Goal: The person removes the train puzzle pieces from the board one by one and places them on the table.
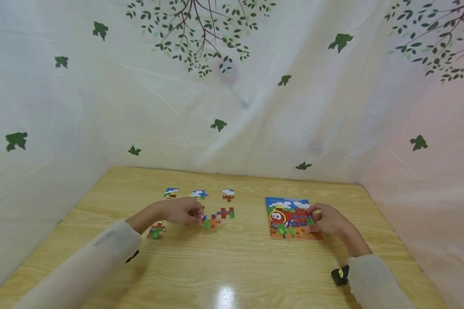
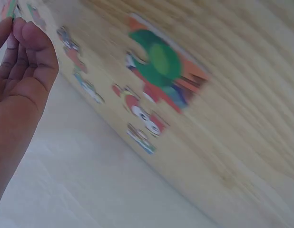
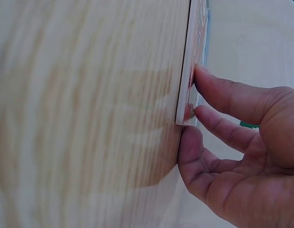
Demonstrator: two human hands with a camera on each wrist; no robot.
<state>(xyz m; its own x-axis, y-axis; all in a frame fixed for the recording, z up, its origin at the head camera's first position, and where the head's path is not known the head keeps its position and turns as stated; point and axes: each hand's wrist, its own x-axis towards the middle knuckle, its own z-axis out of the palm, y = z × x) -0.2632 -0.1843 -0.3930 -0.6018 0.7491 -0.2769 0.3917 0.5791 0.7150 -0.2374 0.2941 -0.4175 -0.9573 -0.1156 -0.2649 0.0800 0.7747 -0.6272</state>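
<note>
In the head view my left hand point(image 1: 183, 210) is over the loose pieces at left of centre. Its thumb and fingertips pinch a jigsaw piece point(image 1: 209, 223) with green and orange print; part of the piece is behind the fingers. A red and blue piece point(image 1: 227, 213) lies just right of it. My right hand point(image 1: 326, 219) holds the right edge of a square picture board point(image 1: 290, 235) with a red cartoon figure, clouds and trees. In the right wrist view the thumb point(image 3: 228, 95) lies on the board's face and a finger bends at its corner.
Behind the left hand lie several loose pieces, among them a cloud piece point(image 1: 199, 194) and a cloud and red piece point(image 1: 228, 194). A green and red piece point(image 1: 156, 231) is nearer me. A white cloth point(image 1: 247, 141) with leaf prints hangs around the wooden table point(image 1: 232, 266).
</note>
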